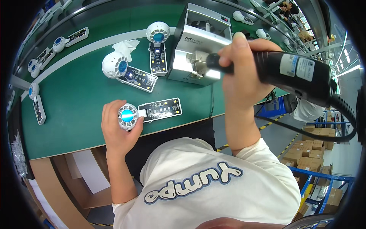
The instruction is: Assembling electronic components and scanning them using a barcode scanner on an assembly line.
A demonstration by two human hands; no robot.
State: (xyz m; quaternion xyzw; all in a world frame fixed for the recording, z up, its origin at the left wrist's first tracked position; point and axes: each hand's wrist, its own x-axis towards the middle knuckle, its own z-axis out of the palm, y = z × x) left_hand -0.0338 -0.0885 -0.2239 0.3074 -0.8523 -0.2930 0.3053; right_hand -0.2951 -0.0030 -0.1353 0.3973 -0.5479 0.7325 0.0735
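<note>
My left hand (115, 131) is closed round the round white head of a small handheld fan (128, 115) with a shiny blue centre. Its handle lies toward the right on the green bench, with the black circuit board exposed. My right hand (244, 72) grips a black electric screwdriver (278, 66), raised and pointing left. The screwdriver's nose is at the front of a silver screw feeder (179, 63); whether its tip touches cannot be made out. Two more opened fans, one upright (158, 57) and one slanted (139, 78), lie beyond my left hand.
A crumpled white tissue (126, 47) lies by the slanted fan. More fans line the bench's left side, including one at its edge (39, 108). The screwdriver's black cable (312, 137) loops at the right. A cardboard box (65, 191) stands below the bench; cartons (310, 152) fill the right background.
</note>
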